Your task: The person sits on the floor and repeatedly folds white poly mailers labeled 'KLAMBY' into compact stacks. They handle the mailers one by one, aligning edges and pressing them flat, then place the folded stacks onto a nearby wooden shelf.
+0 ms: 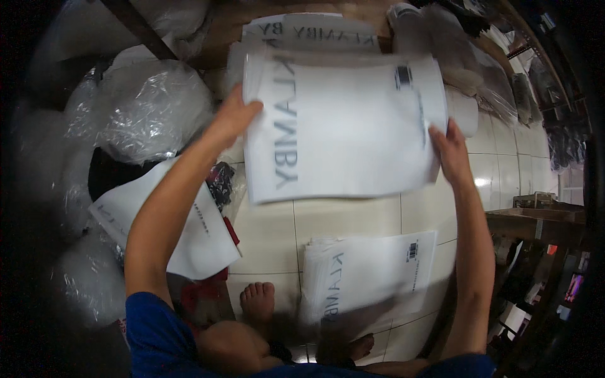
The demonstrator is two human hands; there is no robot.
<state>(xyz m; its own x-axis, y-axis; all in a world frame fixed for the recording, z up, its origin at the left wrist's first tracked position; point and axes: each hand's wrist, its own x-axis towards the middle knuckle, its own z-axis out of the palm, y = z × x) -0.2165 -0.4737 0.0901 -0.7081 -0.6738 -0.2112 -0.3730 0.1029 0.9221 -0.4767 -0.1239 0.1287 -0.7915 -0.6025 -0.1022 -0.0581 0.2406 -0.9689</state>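
Observation:
Between my two hands a stack of white printed plastic packaging bags (353, 132) is held up over the tiled floor, slightly blurred by motion. My left hand (234, 116) grips its left edge, thumb on top. My right hand (450, 148) pinches the right edge, fingers partly hidden behind it. Below, on the floor in front of my feet, lies a second pile of similar white bags (372, 277). Beyond the held stack, more printed white bags (309, 31) lie on a brown surface. A single white printed sheet or bag (195, 239) rests under my left forearm.
Clear plastic bundles (148, 107) are heaped along the left. Rolled or wrapped plastic (441, 47) lies at the back right. Shelving with mixed items (535, 277) stands on the right. Pale floor tiles (265, 239) show around my bare feet.

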